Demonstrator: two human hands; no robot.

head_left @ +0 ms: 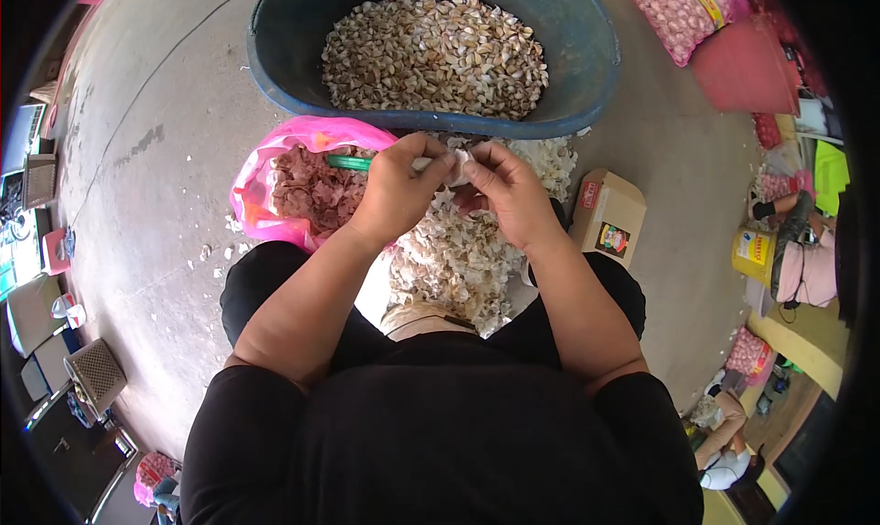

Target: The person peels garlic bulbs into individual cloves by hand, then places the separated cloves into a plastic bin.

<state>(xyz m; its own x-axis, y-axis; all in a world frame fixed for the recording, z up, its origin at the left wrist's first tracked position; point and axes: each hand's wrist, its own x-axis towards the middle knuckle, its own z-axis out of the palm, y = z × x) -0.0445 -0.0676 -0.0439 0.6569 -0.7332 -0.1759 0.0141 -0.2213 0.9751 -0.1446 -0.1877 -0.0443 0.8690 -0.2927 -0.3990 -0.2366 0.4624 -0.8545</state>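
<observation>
My left hand [403, 184] is closed around a knife with a green handle [348, 163]; the handle sticks out to the left and most of the rest is hidden by my fingers. A whitish piece of garlic [462, 167] is pinched in my right hand [507, 195], and the thumbs of both hands meet close to it. Just beyond my hands stands a large blue-green tub [440, 121] with loose garlic cloves [435, 57] in it. Beneath my hands lies a heap of pale garlic skins [458, 259].
A pink plastic bag [252, 190] of reddish-brown skins [316, 195] sits at left. An open cardboard box [605, 213] is by my right knee. Farther right are a red tub [747, 66], a netted garlic sack [678, 16], a yellow bucket [753, 253] and a seated person [724, 442].
</observation>
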